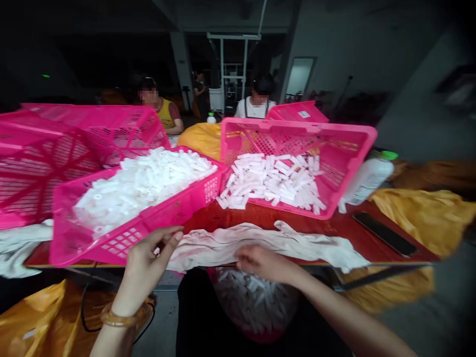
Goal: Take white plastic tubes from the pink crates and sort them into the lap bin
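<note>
- My left hand (148,258) was open, just beside the rim of a pink basket (122,248) heaped with white plastic tubes (141,191).
- My right hand (260,263) lay curled on a white cloth (219,245); I couldn't tell if it gripped.
- That basket sat tilted near the bench (260,220) edge: one knock could spill tubes.

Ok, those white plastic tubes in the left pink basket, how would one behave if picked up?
The white plastic tubes are probably light for their size, since their ends in the pink basket look hollow. They likely roll easily, being round. They seem stiff, keeping straight in the heap.
</note>
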Demonstrator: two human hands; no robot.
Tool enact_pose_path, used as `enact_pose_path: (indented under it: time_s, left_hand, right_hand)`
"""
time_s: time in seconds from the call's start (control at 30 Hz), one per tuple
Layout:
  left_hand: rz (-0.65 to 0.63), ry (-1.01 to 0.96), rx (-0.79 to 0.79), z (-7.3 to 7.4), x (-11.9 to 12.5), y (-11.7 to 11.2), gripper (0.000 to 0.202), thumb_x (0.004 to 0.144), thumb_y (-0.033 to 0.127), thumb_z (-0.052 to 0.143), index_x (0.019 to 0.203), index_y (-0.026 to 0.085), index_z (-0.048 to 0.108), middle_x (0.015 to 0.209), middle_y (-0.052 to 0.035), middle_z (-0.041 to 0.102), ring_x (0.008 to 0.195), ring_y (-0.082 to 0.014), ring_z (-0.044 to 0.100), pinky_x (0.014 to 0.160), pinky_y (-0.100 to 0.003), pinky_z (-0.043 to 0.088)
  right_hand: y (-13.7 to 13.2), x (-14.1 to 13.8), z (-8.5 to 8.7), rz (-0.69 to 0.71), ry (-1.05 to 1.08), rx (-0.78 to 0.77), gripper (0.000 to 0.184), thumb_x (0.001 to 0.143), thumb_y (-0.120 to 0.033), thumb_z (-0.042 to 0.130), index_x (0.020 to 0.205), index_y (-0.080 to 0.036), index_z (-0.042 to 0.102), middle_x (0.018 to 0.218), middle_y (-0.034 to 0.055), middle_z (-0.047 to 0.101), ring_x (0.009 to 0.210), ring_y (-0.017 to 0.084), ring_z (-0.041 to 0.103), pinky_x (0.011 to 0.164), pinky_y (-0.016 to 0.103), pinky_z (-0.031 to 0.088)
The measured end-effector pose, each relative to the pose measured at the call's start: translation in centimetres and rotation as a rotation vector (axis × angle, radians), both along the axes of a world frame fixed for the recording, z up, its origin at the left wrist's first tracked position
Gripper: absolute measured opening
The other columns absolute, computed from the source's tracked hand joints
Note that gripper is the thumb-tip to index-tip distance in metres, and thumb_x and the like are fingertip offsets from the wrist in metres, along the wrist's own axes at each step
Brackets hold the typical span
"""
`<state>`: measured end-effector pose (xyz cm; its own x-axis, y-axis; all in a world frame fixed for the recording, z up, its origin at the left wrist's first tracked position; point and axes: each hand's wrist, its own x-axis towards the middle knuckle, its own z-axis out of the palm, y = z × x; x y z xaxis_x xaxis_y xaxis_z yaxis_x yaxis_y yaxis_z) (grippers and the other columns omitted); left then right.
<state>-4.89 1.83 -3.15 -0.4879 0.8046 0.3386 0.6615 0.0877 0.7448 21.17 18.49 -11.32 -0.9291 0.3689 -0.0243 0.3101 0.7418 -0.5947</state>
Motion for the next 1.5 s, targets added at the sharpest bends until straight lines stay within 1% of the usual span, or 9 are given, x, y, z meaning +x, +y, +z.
enact_pose_path:
  time_s: [0.13, 0.27, 0.43, 0.6, 0.8, 0.97, 1.17, 1.43, 1.5]
  left_hand:
    - [0.197, -0.070, 0.161, 3.4, -6.3, -0.6, 0.036, 0.086, 0.049, 0.061, 0.100, 0.017, 0.069, 0.075, -0.0016, 0.064, 0.066, -0.0156, 0.058, 0.061, -0.025, 0.045]
    - [0.226, 0.368, -0.010, 6.2, -13.0, 1.2, 0.032, 0.086, 0.031, 0.051, 0.107, 0.014, 0.068, 0.093, -0.0080, 0.064, 0.077, -0.0184, 0.059, 0.071, -0.029, 0.047]
    - [-0.027, 0.722, -0.393, 6.3, -17.9, 5.2, 0.026, 0.066, 0.013, 0.057, 0.086, 0.020, 0.071, 0.099, -0.0093, 0.060, 0.098, -0.0264, 0.057, 0.089, -0.039, 0.044]
    - [-0.092, 0.723, -0.458, 6.1, -18.9, 6.0, 0.007, 0.068, 0.021, 0.065, 0.074, 0.019, 0.067, 0.087, -0.0093, 0.060, 0.094, -0.0286, 0.058, 0.089, -0.041, 0.044]
    - [0.006, 0.542, -0.105, 6.9, -11.5, 1.8, 0.043, 0.092, 0.050, 0.047, 0.118, 0.018, 0.059, 0.106, -0.0092, 0.064, 0.098, -0.0246, 0.061, 0.087, -0.034, 0.047]
    - [-0.147, 0.080, -0.016, 1.7, 1.7, 1.3, 0.039, 0.094, 0.051, 0.051, 0.115, 0.022, 0.067, 0.111, -0.0051, 0.072, 0.103, -0.0235, 0.066, 0.091, -0.032, 0.050]
    - [-0.363, 0.012, -0.031, -4.2, 12.0, 2.6, 0.025, 0.098, 0.037, 0.049, 0.114, 0.022, 0.058, 0.111, -0.0062, 0.068, 0.105, -0.0211, 0.064, 0.094, -0.032, 0.047]
    - [-0.488, -0.009, -0.174, -5.4, 14.0, 1.9, 0.019, 0.100, 0.035, 0.043, 0.087, 0.022, 0.049, 0.073, 0.0018, 0.054, 0.066, -0.0146, 0.053, 0.067, -0.026, 0.042]
    - [-0.453, -0.142, -0.162, -5.9, 14.6, 1.7, 0.020, 0.101, 0.037, 0.039, 0.100, 0.022, 0.052, 0.079, 0.0001, 0.056, 0.069, -0.0151, 0.053, 0.068, -0.027, 0.043]
  right_hand:
    - [5.5, -11.4, 4.2, -0.331, -0.028, 0.443, 0.037, 0.100, -0.023, 0.039, 0.130, -0.012, 0.056, 0.127, 0.0165, 0.061, 0.117, 0.024, 0.057, 0.095, 0.031, 0.046]
    - [7.4, -17.9, 2.6, -0.409, -0.111, 0.515, 0.038, 0.091, -0.003, 0.037, 0.120, 0.000, 0.061, 0.122, 0.0291, 0.059, 0.114, 0.032, 0.058, 0.093, 0.043, 0.047]
    - [6.8, -17.7, -0.2, -0.411, -0.187, 0.527, 0.032, 0.091, -0.006, 0.045, 0.118, 0.002, 0.061, 0.119, 0.0301, 0.059, 0.114, 0.033, 0.058, 0.091, 0.045, 0.046]
    - [6.2, -11.7, 0.8, -0.338, -0.142, 0.456, 0.038, 0.093, -0.024, 0.050, 0.127, -0.007, 0.053, 0.118, 0.0215, 0.063, 0.108, 0.029, 0.060, 0.088, 0.038, 0.047]
    - [2.8, -1.5, 1.1, -0.379, 0.308, -0.218, 0.025, 0.093, -0.025, 0.031, 0.101, -0.019, 0.055, 0.091, 0.0062, 0.064, 0.084, 0.020, 0.060, 0.075, 0.031, 0.047]
    - [-3.1, 1.8, 0.3, -0.270, 0.496, -0.987, 0.011, 0.089, -0.026, 0.038, 0.092, -0.022, 0.046, 0.071, -0.0023, 0.049, 0.051, 0.012, 0.041, 0.047, 0.023, 0.034]
    - [-5.8, 4.4, 0.6, -0.204, 0.482, -0.689, 0.007, 0.090, -0.025, 0.057, 0.094, -0.018, 0.057, 0.086, -0.0005, 0.056, 0.078, 0.013, 0.052, 0.073, 0.024, 0.044]
    - [-7.8, 5.2, -0.1, -0.294, 0.337, 0.186, 0.018, 0.096, -0.018, 0.044, 0.106, -0.015, 0.059, 0.097, 0.0107, 0.061, 0.092, 0.023, 0.055, 0.088, 0.039, 0.045]
    - [-8.2, 4.9, -0.1, -0.280, 0.340, 0.195, 0.017, 0.097, -0.018, 0.044, 0.105, -0.014, 0.058, 0.098, 0.0118, 0.060, 0.094, 0.024, 0.055, 0.089, 0.040, 0.046]
